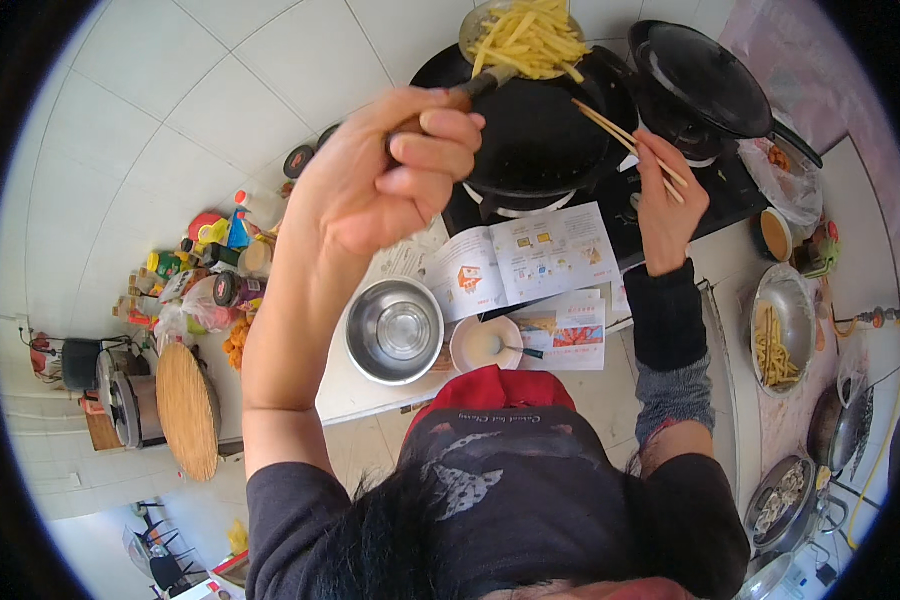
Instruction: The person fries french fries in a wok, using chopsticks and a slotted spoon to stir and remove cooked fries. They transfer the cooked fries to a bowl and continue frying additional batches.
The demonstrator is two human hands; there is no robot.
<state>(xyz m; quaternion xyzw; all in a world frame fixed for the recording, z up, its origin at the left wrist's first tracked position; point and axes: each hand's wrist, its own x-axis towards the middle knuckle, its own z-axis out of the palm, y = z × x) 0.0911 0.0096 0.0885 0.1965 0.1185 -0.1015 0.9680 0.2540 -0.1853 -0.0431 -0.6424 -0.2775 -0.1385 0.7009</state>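
My left hand is closed around the handle of a metal strainer ladle, raised at the top of the view. Pale yellow potato strips are heaped in the ladle, above the far side of a black wok on the stove. My right hand holds a pair of wooden chopsticks, their tips over the wok's right part. What lies in the wok is hard to make out.
Near me stand a steel bowl and a small bowl of pale liquid with a spoon, beside an open booklet. A lidded pan sits on the right burner. Further right is a steel bowl with more strips. Bottles and jars crowd the left.
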